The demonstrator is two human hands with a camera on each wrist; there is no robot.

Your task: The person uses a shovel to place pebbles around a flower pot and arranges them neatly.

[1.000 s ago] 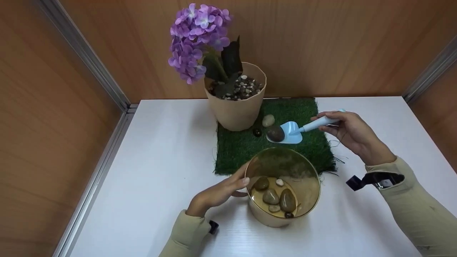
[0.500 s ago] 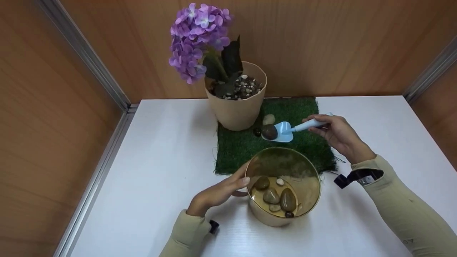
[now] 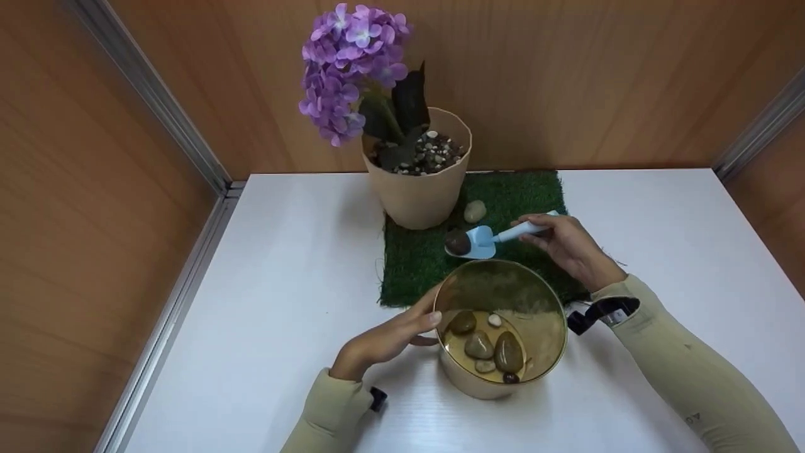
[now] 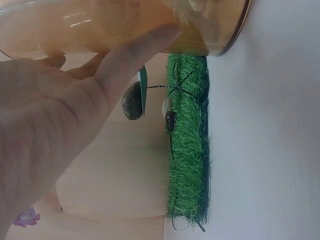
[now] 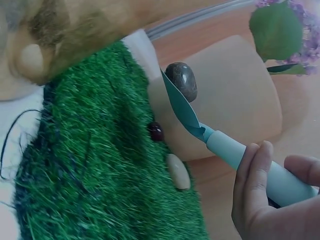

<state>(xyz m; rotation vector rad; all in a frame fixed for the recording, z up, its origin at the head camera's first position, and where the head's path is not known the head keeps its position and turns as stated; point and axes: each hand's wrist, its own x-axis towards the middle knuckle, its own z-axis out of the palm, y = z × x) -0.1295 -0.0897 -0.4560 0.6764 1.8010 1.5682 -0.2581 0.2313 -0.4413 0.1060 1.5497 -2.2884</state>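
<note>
My right hand (image 3: 569, 248) grips the white handle of a light blue toy shovel (image 3: 482, 241). On its blade lies a dark smooth stone (image 3: 457, 241), held over the green turf mat; the right wrist view shows the blade (image 5: 181, 107) raised above the grass. My left hand (image 3: 390, 336) holds the left side of a clear amber jar (image 3: 462, 377), thumb at the rim and fingers along the outside. Inside the jar are several stones, among them a long brown one (image 3: 508, 352). A pale stone (image 3: 475, 211) and a small dark red bead (image 5: 156, 131) rest on the mat.
A beige pot (image 3: 418, 198) with a purple flower (image 3: 358, 56) and gravel stands on the back left of the turf mat (image 3: 409, 277). The white table (image 3: 283, 251) is bounded by wood-grain panels (image 3: 566, 82) at the back and sides.
My right hand has moved left and slightly toward me, carrying the shovel with the dark stone on it. In the head view the stone now covers the bead. My left hand and the jar stay put.
</note>
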